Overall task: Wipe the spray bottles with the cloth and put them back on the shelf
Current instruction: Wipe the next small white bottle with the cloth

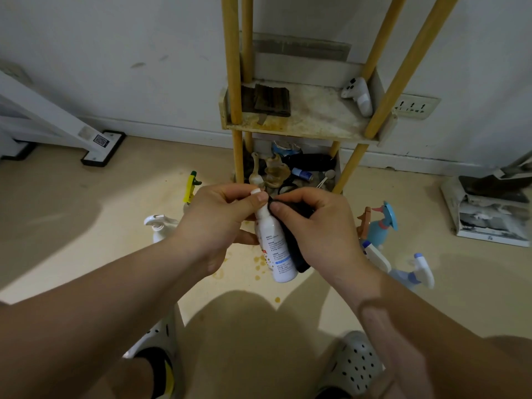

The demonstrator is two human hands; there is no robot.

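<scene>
A small white spray bottle [276, 249] with printed text hangs tilted in front of me. My left hand [218, 217] grips its upper part, thumb near the white cap. My right hand [319, 226] holds a black cloth [293, 243] and presses it against the bottle's right side. The wooden-post shelf [311, 122] stands just behind, its stained middle board mostly bare. Other spray bottles stand on the floor: a white one [158, 226] and a yellow one [191, 187] at the left, a blue one [384, 223] and two white-and-blue ones [377, 254] [420, 270] at the right.
A white game controller [358, 95] and a dark folded item [270, 100] lie on the middle board. The bottom shelf holds cluttered small objects [288, 171]. Brown stains [259, 263] mark the floor. A wall socket [414, 106] and a box [489, 214] are at the right. My feet wear clogs [354, 364].
</scene>
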